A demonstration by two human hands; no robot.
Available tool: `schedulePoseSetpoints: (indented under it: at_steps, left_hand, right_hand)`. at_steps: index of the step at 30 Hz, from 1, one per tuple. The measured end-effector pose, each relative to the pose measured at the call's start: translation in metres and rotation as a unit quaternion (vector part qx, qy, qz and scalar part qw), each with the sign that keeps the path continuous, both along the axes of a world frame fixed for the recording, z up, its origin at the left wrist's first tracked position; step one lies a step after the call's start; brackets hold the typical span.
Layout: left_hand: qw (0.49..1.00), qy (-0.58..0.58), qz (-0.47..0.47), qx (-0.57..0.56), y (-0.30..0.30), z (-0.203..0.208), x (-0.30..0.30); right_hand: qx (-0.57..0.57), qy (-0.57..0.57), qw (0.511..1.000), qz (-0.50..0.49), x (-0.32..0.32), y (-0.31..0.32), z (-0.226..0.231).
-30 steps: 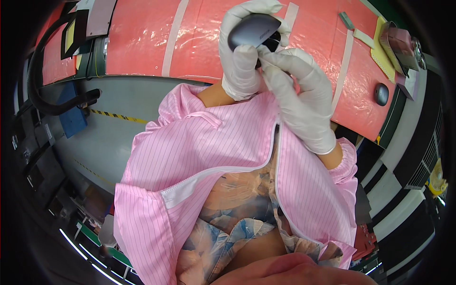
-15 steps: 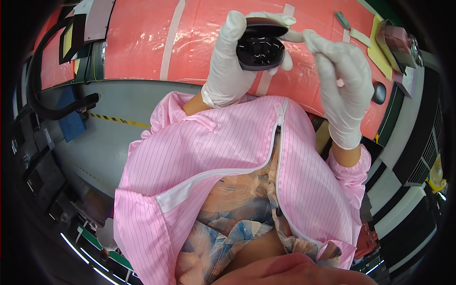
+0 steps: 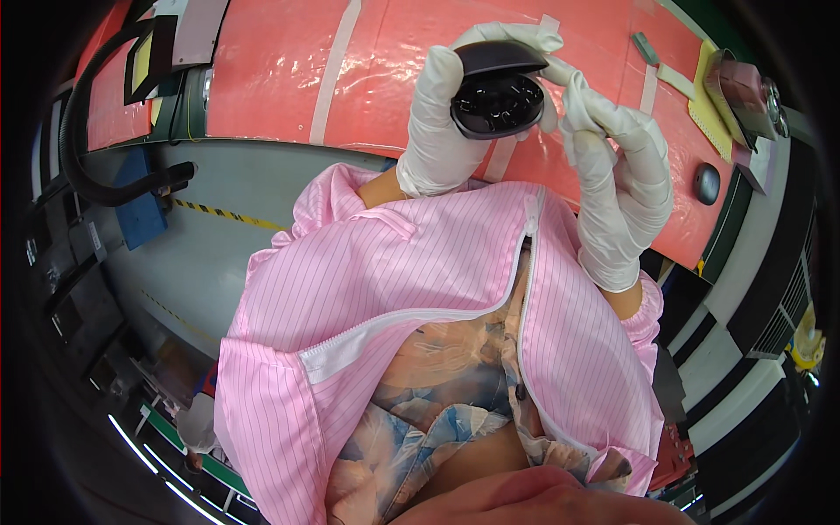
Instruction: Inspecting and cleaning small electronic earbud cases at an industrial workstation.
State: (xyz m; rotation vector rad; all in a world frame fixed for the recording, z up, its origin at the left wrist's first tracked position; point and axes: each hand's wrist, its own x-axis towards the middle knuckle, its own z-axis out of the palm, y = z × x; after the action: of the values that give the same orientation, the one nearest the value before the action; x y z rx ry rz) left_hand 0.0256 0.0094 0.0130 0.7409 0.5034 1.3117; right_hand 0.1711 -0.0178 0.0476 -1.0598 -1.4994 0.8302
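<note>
The bench [image 3: 262,96] is topped with a glossy salmon-red sheet [image 3: 394,52], crossed by pale tape strips [image 3: 335,74], with a dark green border showing along its right end. Near that end lies a closed, blue-grey oval case [image 3: 707,184], apart from the rest. Farther back sit a small grey-green block [image 3: 645,48], a slim whitish bar [image 3: 675,81] and a yellow pad [image 3: 713,127] by the edge.

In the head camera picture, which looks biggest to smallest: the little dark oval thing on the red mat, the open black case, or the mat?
1. red mat
2. open black case
3. dark oval thing

The case may look bigger because it's held nearer the camera.
</note>
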Motion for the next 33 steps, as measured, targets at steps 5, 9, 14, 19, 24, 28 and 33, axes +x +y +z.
schedulePoseSetpoints:
  at_steps: [5, 9, 14, 19, 24, 28, 33]
  left_hand:
    - [0.999, 0.007, 0.021, 0.036, -0.001, -0.002, 0.002]
    - [0.994, 0.042, 0.060, 0.076, -0.002, -0.002, 0.006]
    - [0.925, 0.247, 0.166, 0.234, 0.007, -0.016, -0.010]
    - [0.993, 0.018, 0.112, -0.041, -0.001, 0.004, 0.008]
    - [0.970, -0.055, 0.088, -0.218, -0.002, 0.014, 0.000]
    - [0.974, -0.039, 0.063, -0.212, -0.002, 0.015, -0.008]
    - [0.978, -0.083, -0.001, -0.193, 0.000, 0.007, -0.012]
  right_hand:
    - [0.023, -0.044, 0.999, 0.001, -0.001, 0.000, 0.002]
    - [0.131, -0.235, 0.960, 0.082, -0.012, 0.004, 0.013]
    - [-0.016, -0.269, 0.945, 0.185, -0.012, 0.015, 0.033]
    - [0.065, -0.072, 0.990, 0.099, -0.011, 0.024, 0.013]
    - [0.235, -0.359, 0.899, 0.086, -0.010, 0.020, 0.003]
    - [0.136, -0.319, 0.936, 0.052, 0.010, 0.011, -0.019]
    - [0.047, -0.145, 0.988, -0.021, 0.013, 0.009, -0.025]
